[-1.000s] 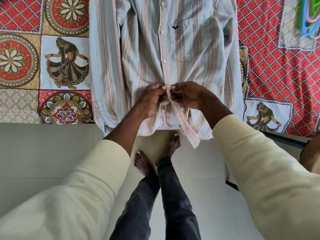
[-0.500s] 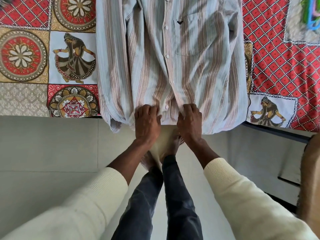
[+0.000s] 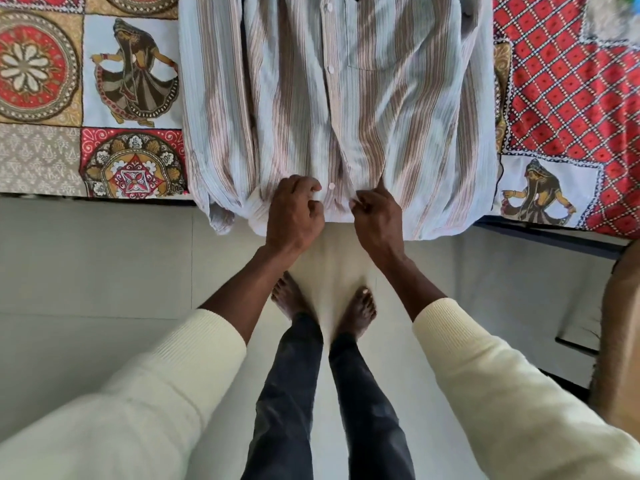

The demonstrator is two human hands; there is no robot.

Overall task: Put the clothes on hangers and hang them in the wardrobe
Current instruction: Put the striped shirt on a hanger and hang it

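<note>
A long-sleeved shirt (image 3: 346, 109) with pale blue and brown stripes lies flat and buttoned on the bed, its hem hanging over the bed's front edge. My left hand (image 3: 294, 211) has its fingers curled into the hem cloth just left of the button placket. My right hand (image 3: 379, 216) pinches the hem to the right of the placket, and one white button (image 3: 331, 186) shows between the two hands. No hanger is visible in this view, and the shirt's collar is cut off at the top.
The patterned red, gold and white bedspread (image 3: 104, 98) covers the bed on both sides of the shirt. Pale floor tiles (image 3: 104, 265) lie below the bed edge, where my bare feet (image 3: 325, 303) stand. A dark frame (image 3: 581, 341) stands at the right.
A second ago both hands worked at a button on the placket higher up. They then slid down to the hem and pressed it flat, and now their fingers are curled into the hem cloth.
</note>
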